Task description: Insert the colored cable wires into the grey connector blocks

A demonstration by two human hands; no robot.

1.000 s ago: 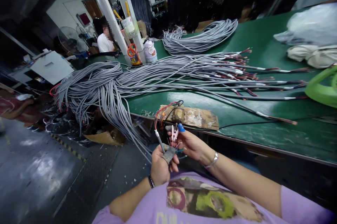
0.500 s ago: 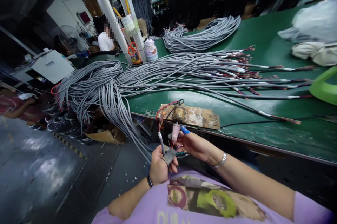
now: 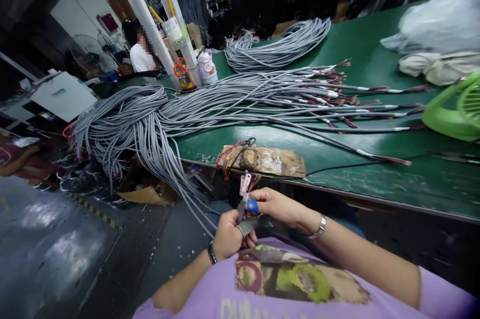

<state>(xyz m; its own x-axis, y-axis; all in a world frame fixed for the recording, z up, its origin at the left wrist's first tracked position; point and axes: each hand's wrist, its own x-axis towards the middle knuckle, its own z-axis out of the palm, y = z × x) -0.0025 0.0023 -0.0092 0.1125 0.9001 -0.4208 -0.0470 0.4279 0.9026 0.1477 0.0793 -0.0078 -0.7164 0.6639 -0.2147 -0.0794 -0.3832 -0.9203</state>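
At the table's front edge, my left hand (image 3: 228, 234) is closed around the end of a grey cable (image 3: 241, 209). Grey wrapping covers its thumb. My right hand (image 3: 268, 205) pinches at the same cable end from the right, with a blue wrap (image 3: 252, 206) on one digit. Thin reddish-brown wires (image 3: 255, 182) stick up beyond its fingers. Beside them are pale pink pieces (image 3: 245, 183); whether these are finger wraps I cannot tell. Some dark wire ends poke out below the right hand. The fingers hide the exact grip point.
A worn wooden block (image 3: 277, 161) with red and black leads lies at the edge of the green table (image 3: 378, 179). Behind it spread many grey cables (image 3: 225, 104), some hanging off the left end. A green plastic fan or basket (image 3: 450, 114) stands right. Another person (image 3: 141, 56) sits far back.
My right hand has come down and left onto the cable end, its blue-wrapped digit now against it. The wires that pointed up at the left now show near the right fingers. The view has shifted slightly.
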